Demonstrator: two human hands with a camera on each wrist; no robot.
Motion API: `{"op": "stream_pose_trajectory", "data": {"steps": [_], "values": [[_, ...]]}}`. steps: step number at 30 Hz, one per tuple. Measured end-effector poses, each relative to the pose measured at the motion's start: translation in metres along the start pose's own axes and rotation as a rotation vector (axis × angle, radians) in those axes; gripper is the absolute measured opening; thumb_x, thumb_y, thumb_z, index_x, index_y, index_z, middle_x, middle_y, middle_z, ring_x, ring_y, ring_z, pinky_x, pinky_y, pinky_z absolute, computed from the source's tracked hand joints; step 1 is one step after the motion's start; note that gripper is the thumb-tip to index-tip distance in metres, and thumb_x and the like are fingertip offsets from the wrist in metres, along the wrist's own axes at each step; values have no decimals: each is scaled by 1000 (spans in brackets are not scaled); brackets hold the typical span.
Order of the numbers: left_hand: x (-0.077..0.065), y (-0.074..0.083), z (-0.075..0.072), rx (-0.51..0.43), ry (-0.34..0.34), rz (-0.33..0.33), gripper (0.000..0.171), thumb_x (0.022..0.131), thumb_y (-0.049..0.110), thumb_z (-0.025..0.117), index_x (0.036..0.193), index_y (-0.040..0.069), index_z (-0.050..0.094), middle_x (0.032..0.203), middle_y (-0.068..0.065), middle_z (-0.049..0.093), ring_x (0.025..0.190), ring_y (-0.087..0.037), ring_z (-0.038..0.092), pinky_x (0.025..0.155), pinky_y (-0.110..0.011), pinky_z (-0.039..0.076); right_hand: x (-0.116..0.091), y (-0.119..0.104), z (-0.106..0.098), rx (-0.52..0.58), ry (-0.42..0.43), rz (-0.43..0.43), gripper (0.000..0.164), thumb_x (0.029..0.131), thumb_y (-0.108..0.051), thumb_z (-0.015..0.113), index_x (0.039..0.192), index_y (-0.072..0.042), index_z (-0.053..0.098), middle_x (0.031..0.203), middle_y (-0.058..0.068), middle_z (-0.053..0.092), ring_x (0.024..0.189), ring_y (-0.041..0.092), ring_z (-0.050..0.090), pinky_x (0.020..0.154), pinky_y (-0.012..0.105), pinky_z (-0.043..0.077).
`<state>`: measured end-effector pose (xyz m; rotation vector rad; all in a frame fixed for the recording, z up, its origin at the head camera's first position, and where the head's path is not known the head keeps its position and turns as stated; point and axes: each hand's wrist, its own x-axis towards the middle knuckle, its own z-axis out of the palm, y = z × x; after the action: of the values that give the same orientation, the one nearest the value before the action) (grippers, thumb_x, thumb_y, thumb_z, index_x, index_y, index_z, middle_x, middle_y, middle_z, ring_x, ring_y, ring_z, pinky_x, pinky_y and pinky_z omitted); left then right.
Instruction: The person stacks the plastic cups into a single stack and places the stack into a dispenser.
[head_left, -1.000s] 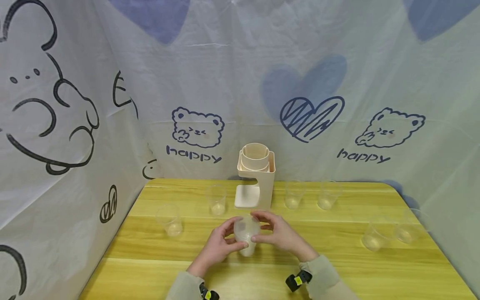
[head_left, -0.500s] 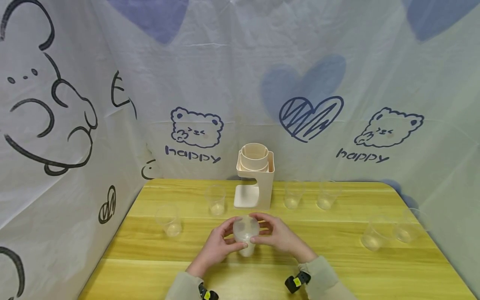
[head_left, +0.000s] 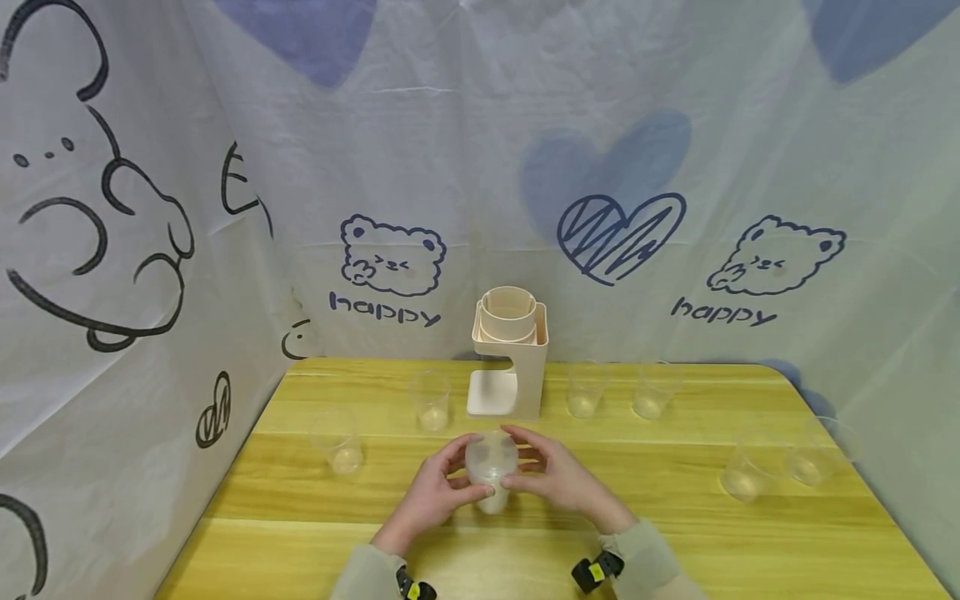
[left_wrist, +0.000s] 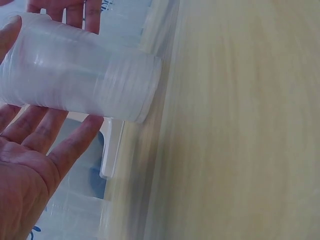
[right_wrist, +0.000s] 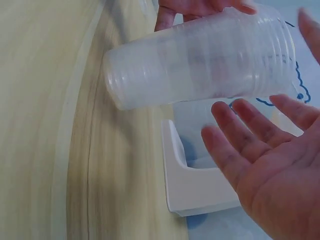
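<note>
A stack of clear plastic cups [head_left: 492, 467] stands upright at the near middle of the table, its narrow base at the wood. My left hand [head_left: 438, 492] holds it from the left, thumb on the near side and fingers round the far side. From the right, my right hand [head_left: 562, 475] curves loosely about the stack; in the right wrist view its fingers [right_wrist: 235, 130] are spread and show a gap to the cups [right_wrist: 200, 60]. Several nested rims show at the stack's wide upper end in that view.
Behind the stack stands a beige cup holder [head_left: 531, 375] with a round container [head_left: 510, 312] on top. Single clear cups stand on the wooden table [head_left: 300, 533]: left [head_left: 345, 454], back [head_left: 432, 415], back right [head_left: 582, 404] and far right [head_left: 742, 482]. A printed cloth hangs behind.
</note>
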<state>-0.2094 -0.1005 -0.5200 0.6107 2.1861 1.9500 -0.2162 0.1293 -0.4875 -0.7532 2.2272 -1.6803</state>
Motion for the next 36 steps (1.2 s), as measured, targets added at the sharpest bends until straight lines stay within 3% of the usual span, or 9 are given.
{"op": "stream_pose_trajectory", "data": {"steps": [4,11,22,28,36], "values": [[0,-4,-1,-12,12,3,68,81,3,80,141,2,46,131,-22,56,117,-37,56,91,-42,55,-4,1,-6,-3,74,0,61,92,-13,70,144,0,40,134,25,49,122,42,51,103,57,42],[-1,-4,-1,-2,21,6,69,80,7,82,140,1,47,131,-23,56,117,-38,56,90,-39,56,-12,4,-25,-32,288,8,52,92,-12,71,136,-1,48,122,19,56,115,38,54,101,56,44],[-1,-4,-3,11,17,2,70,81,7,82,141,1,46,131,-24,56,117,-40,56,89,-37,56,-16,2,-53,-43,558,39,60,91,-14,72,141,0,40,136,23,44,129,38,42,101,57,42],[-1,-6,-3,-4,11,-2,71,81,8,82,141,0,45,132,-23,55,117,-39,56,89,-38,56,-7,19,-70,-137,626,46,71,92,-19,72,148,-1,33,149,23,33,136,38,30,105,58,37],[0,-4,-3,-8,7,1,71,80,10,82,141,1,46,132,-23,55,118,-39,55,90,-40,55,7,30,-89,-263,600,71,81,92,-26,72,153,-2,24,156,23,21,142,41,21,112,60,28]]}}
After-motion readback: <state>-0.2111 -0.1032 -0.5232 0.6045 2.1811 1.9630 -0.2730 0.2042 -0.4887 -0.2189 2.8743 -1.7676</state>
